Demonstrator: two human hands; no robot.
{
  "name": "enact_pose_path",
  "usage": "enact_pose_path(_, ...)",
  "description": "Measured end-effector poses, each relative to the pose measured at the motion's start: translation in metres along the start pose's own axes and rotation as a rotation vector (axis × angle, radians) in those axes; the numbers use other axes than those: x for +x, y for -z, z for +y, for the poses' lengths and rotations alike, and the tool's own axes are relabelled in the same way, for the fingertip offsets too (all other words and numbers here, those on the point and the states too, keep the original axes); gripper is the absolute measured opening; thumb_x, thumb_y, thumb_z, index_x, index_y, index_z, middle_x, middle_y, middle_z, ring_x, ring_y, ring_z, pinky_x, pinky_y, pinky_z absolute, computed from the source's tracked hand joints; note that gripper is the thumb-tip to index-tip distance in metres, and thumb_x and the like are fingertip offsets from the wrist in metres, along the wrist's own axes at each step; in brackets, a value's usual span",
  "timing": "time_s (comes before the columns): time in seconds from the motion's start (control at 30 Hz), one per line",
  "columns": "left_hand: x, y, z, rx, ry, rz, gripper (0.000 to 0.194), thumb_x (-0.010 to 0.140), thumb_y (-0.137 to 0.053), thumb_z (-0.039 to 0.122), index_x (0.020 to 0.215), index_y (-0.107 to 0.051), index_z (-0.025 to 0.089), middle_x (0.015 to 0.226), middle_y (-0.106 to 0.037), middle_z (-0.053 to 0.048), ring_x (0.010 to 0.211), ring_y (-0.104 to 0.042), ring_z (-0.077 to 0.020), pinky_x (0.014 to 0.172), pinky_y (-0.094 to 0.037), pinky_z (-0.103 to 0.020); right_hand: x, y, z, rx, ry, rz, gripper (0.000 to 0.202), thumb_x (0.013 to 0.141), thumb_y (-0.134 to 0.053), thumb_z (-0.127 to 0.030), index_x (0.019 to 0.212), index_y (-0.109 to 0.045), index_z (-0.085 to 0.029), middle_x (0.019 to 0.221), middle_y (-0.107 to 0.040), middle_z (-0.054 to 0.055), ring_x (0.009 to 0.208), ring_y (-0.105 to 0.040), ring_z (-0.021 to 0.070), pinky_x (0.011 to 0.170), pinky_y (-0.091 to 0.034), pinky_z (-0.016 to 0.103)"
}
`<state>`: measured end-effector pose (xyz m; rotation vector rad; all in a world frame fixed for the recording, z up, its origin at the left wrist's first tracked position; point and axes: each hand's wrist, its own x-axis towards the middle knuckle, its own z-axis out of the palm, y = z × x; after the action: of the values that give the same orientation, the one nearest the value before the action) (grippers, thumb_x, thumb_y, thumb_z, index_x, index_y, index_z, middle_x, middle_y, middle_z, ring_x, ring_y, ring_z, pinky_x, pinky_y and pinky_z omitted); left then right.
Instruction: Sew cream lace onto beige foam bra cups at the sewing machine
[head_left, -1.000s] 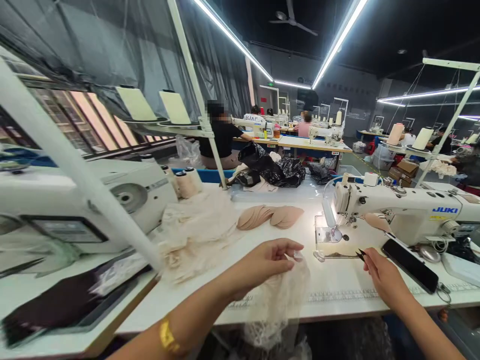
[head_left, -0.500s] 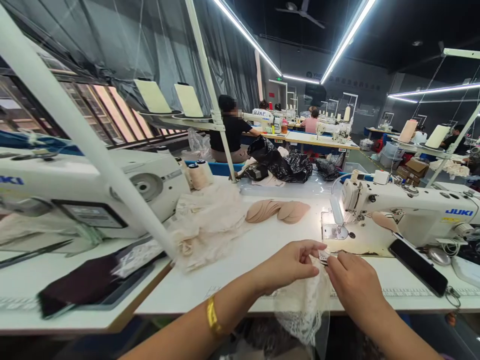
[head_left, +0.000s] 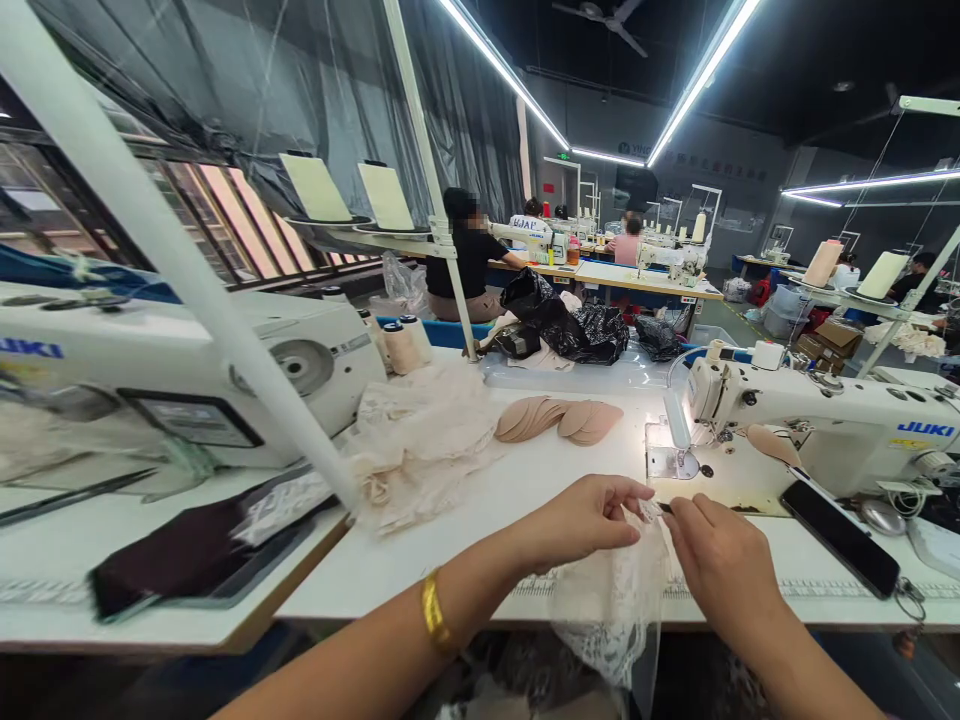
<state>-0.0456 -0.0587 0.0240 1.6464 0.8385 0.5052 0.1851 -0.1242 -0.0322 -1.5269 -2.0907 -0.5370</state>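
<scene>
Counts were recorded as follows: one left hand [head_left: 585,520], one right hand [head_left: 724,560], one held lace piece [head_left: 606,600], one dark-tipped tool [head_left: 664,508], two nearby sewing machines [head_left: 847,400], two fanned stacks of beige pads [head_left: 591,421] (pads per stack could not be counted), one phone [head_left: 840,540], one gold bracelet [head_left: 433,612]. Thread cones [head_left: 315,188]: two on the left stand [head_left: 416,246], two on the right stand [head_left: 892,310]. One ceiling fan [head_left: 611,24] was visible.

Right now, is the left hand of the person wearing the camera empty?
No, the left hand pinches pale lace fabric, which hangs down past the front edge of the white table.
</scene>
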Motion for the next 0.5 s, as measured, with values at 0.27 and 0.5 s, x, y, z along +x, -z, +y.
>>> enact_pose_path(0.27, 0.003, 0.015, 0.021, 0.12, 0.003, -0.032, 0.047, 0.071, -0.076, 0.033, 0.116, -0.076, 0.019, 0.074, -0.066, 0.001, 0.063, -0.053, -0.0147, 0.059, -0.039, -0.026, -0.004, -0.006, 0.026, 0.373, -0.126, -0.017, 0.034, 0.099, -0.059, -0.044, 0.128, -0.064, -0.027, 0.108, -0.071, 0.012, 0.097, -0.066, 0.0294, 0.077, -0.05, 0.038)
enact_pose_path(0.5, 0.001, 0.07, 0.039, 0.539, -0.03, 0.291, 0.035, 0.07, -0.072, 0.03, 0.104, -0.078, 0.026, 0.09, -0.076, -0.004, 0.081, -0.066, -0.0248, 0.074, -0.05, -0.032, 0.009, -0.032, -0.002, 1.198, -0.494, -0.264, 0.027, 0.099, -0.057, -0.048, 0.098, -0.064, -0.022, 0.082, -0.06, -0.001, 0.076, -0.055, 0.018, 0.07, -0.045, 0.028)
